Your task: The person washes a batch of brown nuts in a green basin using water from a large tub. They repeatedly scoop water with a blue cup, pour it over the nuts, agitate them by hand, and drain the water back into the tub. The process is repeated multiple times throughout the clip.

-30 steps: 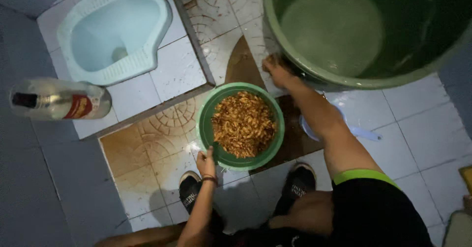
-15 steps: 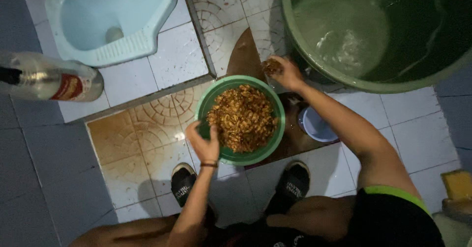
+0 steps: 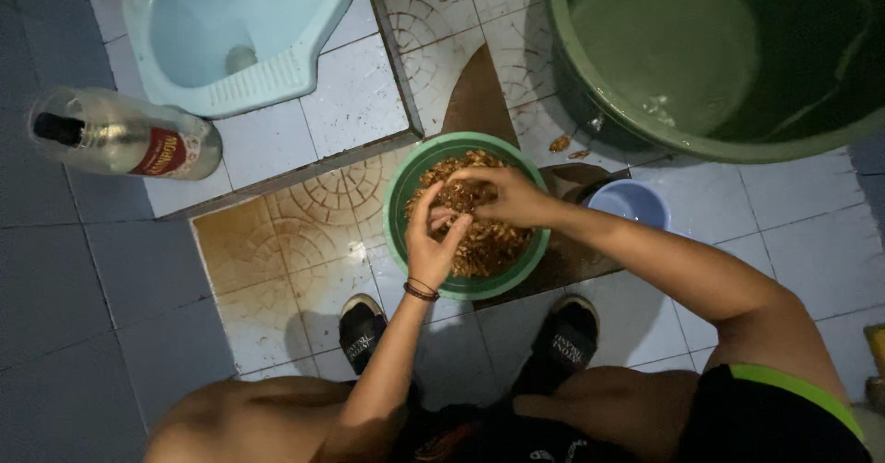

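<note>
A person is squatting on a tiled washroom floor, both hands working over one green bowl (image 3: 398, 196) that is sitting on a brown board (image 3: 479, 94) just ahead of the two black sandals (image 3: 361, 330). The bowl is holding a heap of small brown pieces (image 3: 489, 242), too small to identify. The left hand (image 3: 431, 242), wearing one dark bracelet (image 3: 420, 292) at the wrist, is hovering above the heap with fingers spread loosely and nothing clearly gripped. The right hand (image 3: 502, 196) is reaching across from the right, its fingers curling narrowly over the top of the heap; whether it is pinching any pieces cannot be told. A few brown scraps (image 3: 559, 142) are lying on the tiles beyond the bowl. One large green tub (image 3: 645, 127), holding cloudy water, is filling the upper right and standing just behind the board. One small blue cup (image 3: 629, 203) is sitting beside the right forearm, between tub and bowl. At the upper left, one pale blue squat toilet (image 3: 230, 30) is set in a raised white-tiled step. One clear glass bottle (image 3: 124, 136) is lying on its side at the left, dark cap pointing left, a red label wrapping its body. The person's knees and dark shorts with a green band (image 3: 793, 385) are crowding the bottom edge.
</note>
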